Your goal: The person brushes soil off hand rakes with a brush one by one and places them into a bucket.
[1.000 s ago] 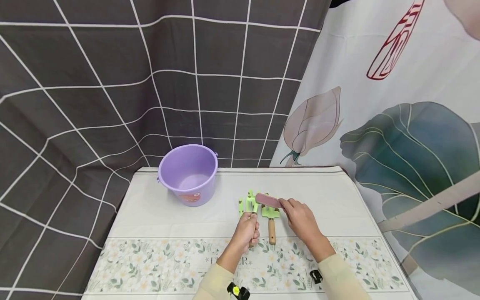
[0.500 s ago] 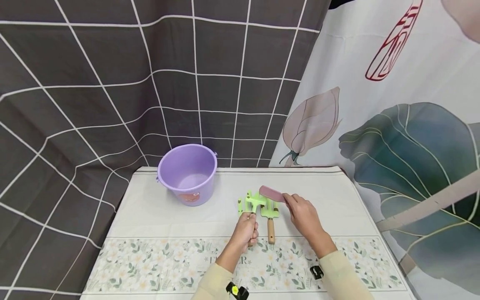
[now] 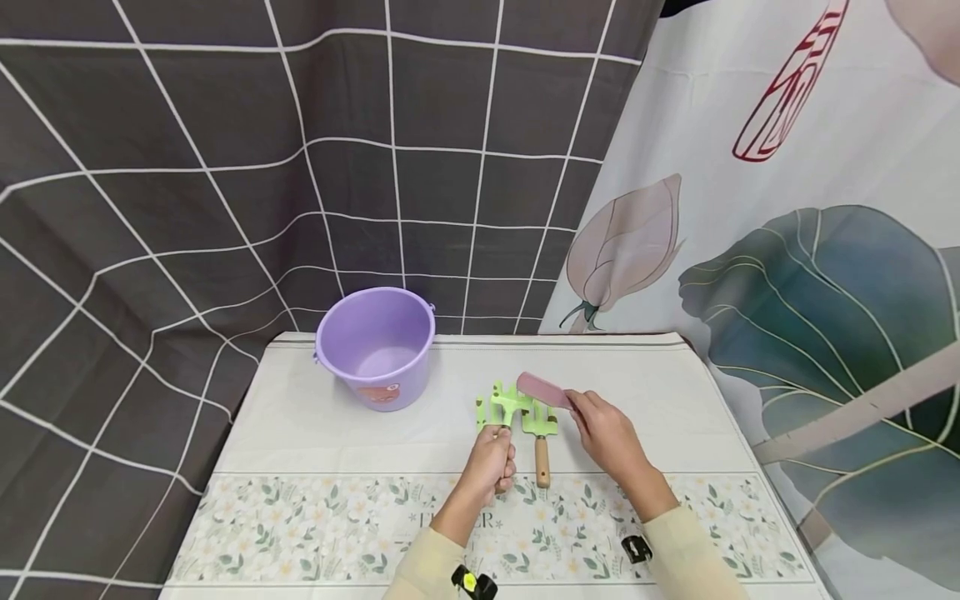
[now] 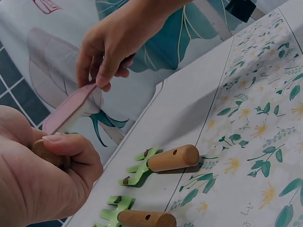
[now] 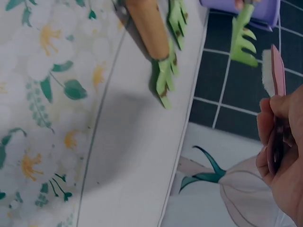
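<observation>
In the head view my left hand (image 3: 491, 457) grips the wooden handle of a small green hand rake (image 3: 512, 402), raised with its tines up. My right hand (image 3: 606, 429) holds a pink brush (image 3: 543, 390) by its handle, just right of the rake head. White bristles (image 5: 267, 71) show on the brush in the right wrist view, facing the rake (image 5: 242, 42) with a small gap between. Below lies a green garden fork (image 3: 542, 427) with a wooden handle. Another green tool (image 4: 147, 219) lies beside it, partly hidden by my left hand in the head view.
A purple bucket (image 3: 375, 350) stands at the back left of the table; its visible inside holds nothing. A white cloth with a floral band (image 3: 300, 525) covers the table. Dark checked curtain (image 3: 337, 208) hangs behind, and a printed white curtain (image 3: 645, 142) hangs at the right.
Over the second, the brush has shifted slightly right and up, away from the rake tines, and the rake head has turned to show more of its face. Since half a second ago little differs.
</observation>
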{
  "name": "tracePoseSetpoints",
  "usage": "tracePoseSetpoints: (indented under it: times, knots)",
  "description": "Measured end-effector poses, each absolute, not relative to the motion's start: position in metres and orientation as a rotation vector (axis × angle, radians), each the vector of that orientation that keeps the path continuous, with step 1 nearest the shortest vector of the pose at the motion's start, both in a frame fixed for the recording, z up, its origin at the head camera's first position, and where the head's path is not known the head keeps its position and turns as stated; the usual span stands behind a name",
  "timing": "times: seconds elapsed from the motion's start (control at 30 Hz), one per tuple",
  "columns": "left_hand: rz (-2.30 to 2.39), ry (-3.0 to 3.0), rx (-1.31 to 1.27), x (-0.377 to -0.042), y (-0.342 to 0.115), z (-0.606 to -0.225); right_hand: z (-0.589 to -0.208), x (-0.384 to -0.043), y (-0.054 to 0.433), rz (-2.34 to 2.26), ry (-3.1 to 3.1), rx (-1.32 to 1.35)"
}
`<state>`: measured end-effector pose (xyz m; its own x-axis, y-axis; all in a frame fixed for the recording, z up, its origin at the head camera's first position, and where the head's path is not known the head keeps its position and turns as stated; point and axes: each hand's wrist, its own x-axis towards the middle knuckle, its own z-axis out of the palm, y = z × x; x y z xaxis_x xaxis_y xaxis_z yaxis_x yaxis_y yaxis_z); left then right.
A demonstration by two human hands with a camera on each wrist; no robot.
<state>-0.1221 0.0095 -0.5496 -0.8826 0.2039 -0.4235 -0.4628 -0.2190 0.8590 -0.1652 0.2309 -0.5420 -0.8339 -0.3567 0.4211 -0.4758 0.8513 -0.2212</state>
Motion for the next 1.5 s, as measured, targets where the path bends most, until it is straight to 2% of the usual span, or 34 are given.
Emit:
tracePoseSetpoints:
  times: [0.4, 1.0, 1.33, 1.5]
  knots:
    - [2.152, 1.606, -0.293, -0.122, 0.011, -0.549, -0.552, -0.166, 0.226, 0.274, -2.643, 0.685]
    - [2.151, 1.611, -0.318, -0.120, 0.009, -0.554, -0.540, -0.171, 0.235, 0.420, -2.711, 0.507]
    - [2.156, 1.620, -0.305, -0.120, 0.006, -0.552, -0.554, -0.163, 0.224, 0.399, -2.681, 0.731]
    - [2.151, 1.607, -0.295, -0.121, 0.007, -0.551, -0.561, -0.163, 0.223, 0.313, -2.687, 0.740]
